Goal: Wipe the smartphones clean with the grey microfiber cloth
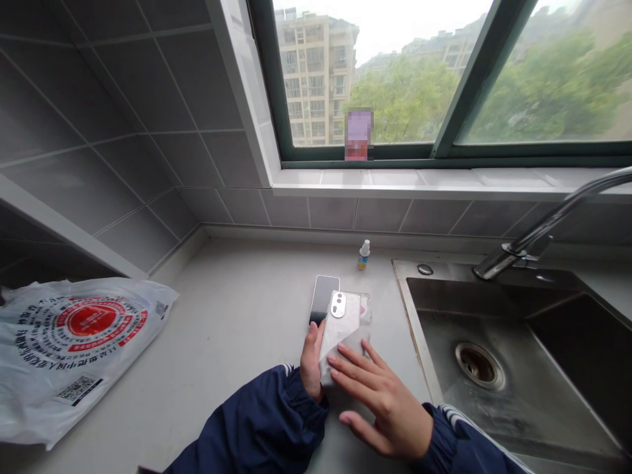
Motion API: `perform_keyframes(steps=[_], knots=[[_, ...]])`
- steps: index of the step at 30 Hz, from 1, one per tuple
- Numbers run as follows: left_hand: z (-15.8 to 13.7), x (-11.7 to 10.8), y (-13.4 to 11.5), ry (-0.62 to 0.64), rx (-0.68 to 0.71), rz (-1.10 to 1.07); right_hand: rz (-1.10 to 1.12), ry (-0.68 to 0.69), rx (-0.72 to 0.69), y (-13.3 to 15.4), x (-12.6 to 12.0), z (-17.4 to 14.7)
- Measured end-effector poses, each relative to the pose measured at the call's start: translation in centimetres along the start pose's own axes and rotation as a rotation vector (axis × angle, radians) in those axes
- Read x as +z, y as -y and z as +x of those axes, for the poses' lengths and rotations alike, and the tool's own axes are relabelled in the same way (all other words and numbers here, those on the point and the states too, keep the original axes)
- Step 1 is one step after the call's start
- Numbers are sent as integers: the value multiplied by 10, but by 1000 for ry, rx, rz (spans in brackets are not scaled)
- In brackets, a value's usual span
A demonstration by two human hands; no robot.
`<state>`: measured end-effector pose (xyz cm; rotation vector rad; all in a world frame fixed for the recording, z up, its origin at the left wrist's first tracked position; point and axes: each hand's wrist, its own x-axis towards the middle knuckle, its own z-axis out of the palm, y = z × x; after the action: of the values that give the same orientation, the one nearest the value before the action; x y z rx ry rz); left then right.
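Observation:
My left hand (311,361) grips a pale phone (342,324) from its left side, with the back facing up. An oval camera block with dark lenses shows at the phone's top left. Along its right edge is a clear, case-like layer with a pink mark; I cannot tell how the two are joined. A thin greyish cloth or wipe (354,340) covers the phone's lower part. My right hand (382,401) lies over that wipe, fingers stretched and apart. Just behind, a second phone (323,294) with a dark face rests on the counter, partly hidden.
A small white-capped bottle (364,255) stands on the pale counter (237,303). To the right are a metal sink (434,329) and its tap (513,250). A printed white plastic bag (89,349) lies at the left. Behind the counter is a window (405,72).

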<state>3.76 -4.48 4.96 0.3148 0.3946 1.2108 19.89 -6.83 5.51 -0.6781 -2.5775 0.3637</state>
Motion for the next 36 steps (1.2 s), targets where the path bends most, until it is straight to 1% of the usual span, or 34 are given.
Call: perform_keyframes(steps=[4, 6, 9, 13, 21, 24, 30, 36], knots=[[0, -1, 3, -165, 13, -28, 22, 24, 1, 2, 2, 2], [-1, 0, 3, -189, 20, -42, 16, 28, 3, 2, 3, 2], [0, 0, 1, -168, 24, -25, -14, -20, 17, 1, 6, 1], [2, -2, 1, -176, 70, 22, -39, -102, 47, -3, 12, -3], [2, -9, 6, -69, 59, 31, -33, -247, 41, -11, 22, -6], [1, -9, 8, -57, 50, 47, -36, -270, 45, -10, 25, -6], [-4, 1, 13, -56, 33, 61, -51, -287, 31, -4, 26, -3], [-7, -2, 16, -7, -68, 32, -34, -276, 18, -1, 25, -2]])
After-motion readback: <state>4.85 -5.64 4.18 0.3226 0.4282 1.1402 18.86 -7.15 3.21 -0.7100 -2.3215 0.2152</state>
